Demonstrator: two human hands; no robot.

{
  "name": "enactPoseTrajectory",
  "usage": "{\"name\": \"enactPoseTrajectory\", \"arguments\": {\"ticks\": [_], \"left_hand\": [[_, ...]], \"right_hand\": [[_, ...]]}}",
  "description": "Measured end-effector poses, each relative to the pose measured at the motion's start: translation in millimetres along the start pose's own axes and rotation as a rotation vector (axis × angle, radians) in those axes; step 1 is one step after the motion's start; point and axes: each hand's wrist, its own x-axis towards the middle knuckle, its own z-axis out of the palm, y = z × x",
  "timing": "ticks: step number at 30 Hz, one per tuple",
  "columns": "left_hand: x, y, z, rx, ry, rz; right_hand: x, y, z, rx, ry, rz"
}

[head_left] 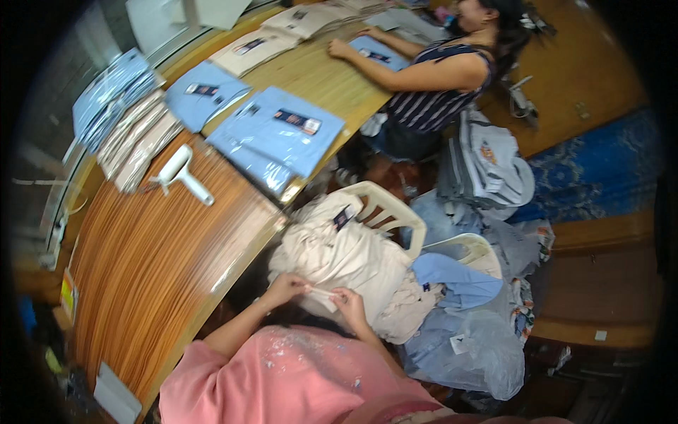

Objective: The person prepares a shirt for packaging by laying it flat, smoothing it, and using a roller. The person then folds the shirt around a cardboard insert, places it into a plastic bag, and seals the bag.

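Both of my hands are closed on an edge of a cream garment point(323, 297). My left hand point(288, 289) pinches it on one side, my right hand point(349, 306) on the other, and a short strip of cloth stretches between them. Just beyond lies a pile of cream garments point(346, 251) on a white plastic chair point(378, 194), with a dark label point(344, 218) on top. More crumpled cream cloth point(409, 307) hangs next to my right hand.
On the wooden table point(169, 261) lie a white lint roller point(185, 174) and stacks of bagged garments point(138, 134). Folded blue shirts point(275, 134) lie farther back, where a co-worker point(438, 78) handles another. At right are a blue garment point(459, 279), plastic bags point(487, 353) and folded grey clothes point(487, 162).
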Motion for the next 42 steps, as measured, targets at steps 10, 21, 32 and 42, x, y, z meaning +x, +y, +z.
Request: {"name": "enactPoseTrajectory", "arguments": {"ticks": [10, 21, 32, 42], "left_hand": [[-41.6, 55.6, -25.0, 0.048, 0.164, 0.229], [-37.5, 208.0, -67.2, 0.156, 0.115, 0.693], [-18.1, 173.6, -64.1, 0.240, 0.199, 0.701], [-16.3, 179.0, -73.9, 0.248, 0.178, 0.711]], "right_hand": [[-23.2, -53.4, 24.8, -0.089, 0.236, -0.217], [-25.9, -224.1, -39.7, -0.143, 0.431, -0.528], [-25.4, -187.4, -33.0, -0.179, 0.462, -0.438], [-8.5, -186.4, -36.9, -0.188, 0.382, -0.577]]}}
